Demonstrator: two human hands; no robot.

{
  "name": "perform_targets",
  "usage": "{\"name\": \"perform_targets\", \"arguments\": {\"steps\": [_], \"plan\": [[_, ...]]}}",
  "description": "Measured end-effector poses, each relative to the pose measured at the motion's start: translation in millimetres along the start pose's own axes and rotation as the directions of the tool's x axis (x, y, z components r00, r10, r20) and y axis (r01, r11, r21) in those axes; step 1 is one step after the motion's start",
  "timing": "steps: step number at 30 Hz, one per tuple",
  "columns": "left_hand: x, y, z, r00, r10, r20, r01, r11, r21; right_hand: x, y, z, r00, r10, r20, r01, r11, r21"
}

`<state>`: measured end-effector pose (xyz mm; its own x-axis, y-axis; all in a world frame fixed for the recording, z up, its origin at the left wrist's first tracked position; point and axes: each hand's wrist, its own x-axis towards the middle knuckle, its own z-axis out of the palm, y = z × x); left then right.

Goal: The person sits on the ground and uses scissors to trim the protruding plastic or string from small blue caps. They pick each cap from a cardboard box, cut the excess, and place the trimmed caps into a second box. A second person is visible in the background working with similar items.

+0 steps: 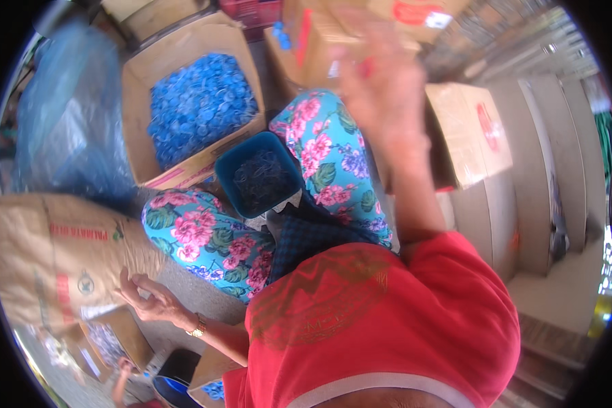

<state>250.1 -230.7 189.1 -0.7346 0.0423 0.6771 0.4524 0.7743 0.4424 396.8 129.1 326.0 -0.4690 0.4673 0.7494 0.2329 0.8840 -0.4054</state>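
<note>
My right hand (384, 92) is raised over the cardboard boxes at the far right. Motion smears its fingers, so whether it grips anything cannot be made out. My left hand (151, 300), with a gold watch at the wrist, hovers beside a brown paper sack (68, 248). Its fingers are apart and nothing shows in them. Between my knees sits a square teal tub (226, 178) holding thin, clear plastic pieces in a loose tangle. Just beyond it, an open cardboard box (137, 146) is filled with small round blue plastic caps (200, 102).
A blue translucent plastic bag (68, 115) stands at the left. Cardboard boxes (469, 136) crowd the right, before curved steps (530, 183). At lower left are a box of pale pieces (105, 343), a black bucket (177, 374) and another person's hand (125, 367).
</note>
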Motion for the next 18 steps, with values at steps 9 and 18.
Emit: {"name": "perform_targets", "arguments": {"steps": [9,18], "plan": [[28.1,61.0,25.0,0.979,0.203,0.006,-0.199,0.967,-0.160,-134.3,172.5,-187.7,0.764,0.517,-0.386,-0.613,0.392,-0.686],[29.2,85.4,15.4,0.979,0.196,-0.049,-0.199,0.978,-0.060,-157.6,186.6,-141.6,0.929,0.357,-0.094,-0.237,0.380,-0.894]]}}
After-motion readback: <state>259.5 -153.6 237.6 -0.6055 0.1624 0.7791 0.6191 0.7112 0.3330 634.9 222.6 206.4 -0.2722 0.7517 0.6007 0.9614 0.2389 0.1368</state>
